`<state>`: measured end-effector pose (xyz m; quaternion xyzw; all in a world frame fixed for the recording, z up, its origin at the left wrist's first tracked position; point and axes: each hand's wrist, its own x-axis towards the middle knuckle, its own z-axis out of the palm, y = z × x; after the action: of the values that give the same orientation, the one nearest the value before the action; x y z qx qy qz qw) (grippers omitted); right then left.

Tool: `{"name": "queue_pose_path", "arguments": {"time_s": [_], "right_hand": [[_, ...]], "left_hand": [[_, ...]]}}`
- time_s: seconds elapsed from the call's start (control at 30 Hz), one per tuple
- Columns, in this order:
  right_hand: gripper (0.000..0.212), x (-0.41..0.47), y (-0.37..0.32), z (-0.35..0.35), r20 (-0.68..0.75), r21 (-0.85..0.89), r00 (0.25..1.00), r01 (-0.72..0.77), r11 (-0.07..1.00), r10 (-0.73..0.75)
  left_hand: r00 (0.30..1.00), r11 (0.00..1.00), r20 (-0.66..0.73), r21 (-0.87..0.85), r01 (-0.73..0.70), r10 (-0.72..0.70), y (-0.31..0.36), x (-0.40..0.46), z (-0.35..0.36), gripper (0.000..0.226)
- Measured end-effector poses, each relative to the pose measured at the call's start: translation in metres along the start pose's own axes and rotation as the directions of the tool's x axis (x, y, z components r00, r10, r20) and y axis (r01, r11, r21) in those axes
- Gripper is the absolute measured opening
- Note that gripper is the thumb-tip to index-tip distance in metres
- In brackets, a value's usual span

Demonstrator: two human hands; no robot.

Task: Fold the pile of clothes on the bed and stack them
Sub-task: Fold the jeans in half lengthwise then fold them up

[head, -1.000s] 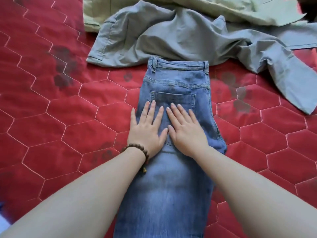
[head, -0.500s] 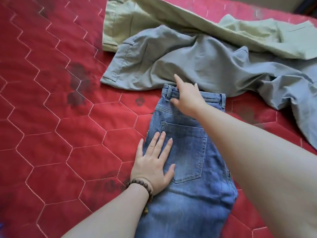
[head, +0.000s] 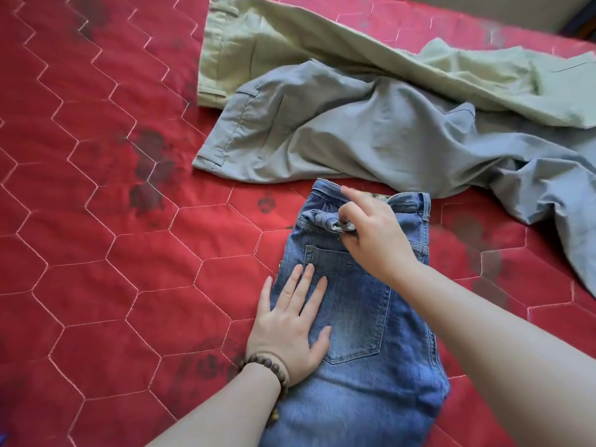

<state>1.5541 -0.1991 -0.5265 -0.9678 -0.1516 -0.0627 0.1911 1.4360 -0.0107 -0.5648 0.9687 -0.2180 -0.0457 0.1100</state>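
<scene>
Flat on the red quilted bedcover with its pale hexagon stitching lie the folded blue denim jeans, back pocket up, waistband pointing away from the person and legs running toward the bottom edge of the view. The left hand, with a brown wooden bead bracelet on its wrist, presses palm-down on the left side of the jeans, fingers straight and slightly spread across the denim beside the pocket, the outermost finger lying at the fabric's left edge. The right hand is at the waistband: its thumb and curled fingers pinch a bunched fold of the band, which is turned over toward the pocket and shows a bit of patterned lining, while the index finger sticks out straight toward the far left corner of the waist. Just beyond the jeans, touching or nearly touching the waistband, sprawl crumpled grey-blue trousers, unfolded, one leg trailing off to the right. Partly over their far side lie pale green trousers, also unfolded, reaching to the right edge of the view.
</scene>
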Motion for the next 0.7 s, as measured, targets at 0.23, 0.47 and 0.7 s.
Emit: {"name": "queue_pose_path", "arguments": {"time_s": [0.23, 0.47, 0.7], "right_hand": [[0.028, 0.04, 0.001, -0.013, 0.159, -0.155, 0.966, -0.179, 0.972, 0.203], [0.032, 0.07, 0.009, -0.01, 0.322, -0.105, 0.913, -0.23, 0.968, 0.252], [0.052, 0.051, 0.004, 0.006, -0.12, -0.298, 0.934, -0.357, 0.885, 0.336]], "left_hand": [[1.0, 1.0, 0.013, -0.003, 0.008, -0.008, 0.0, -0.001, 0.0, 0.075], [1.0, 1.0, 0.015, -0.013, 0.01, -0.01, 0.0, -0.001, 0.0, 0.076], [1.0, 1.0, -0.008, -0.014, 0.003, -0.003, -0.001, -0.001, 0.002, 0.077]]}}
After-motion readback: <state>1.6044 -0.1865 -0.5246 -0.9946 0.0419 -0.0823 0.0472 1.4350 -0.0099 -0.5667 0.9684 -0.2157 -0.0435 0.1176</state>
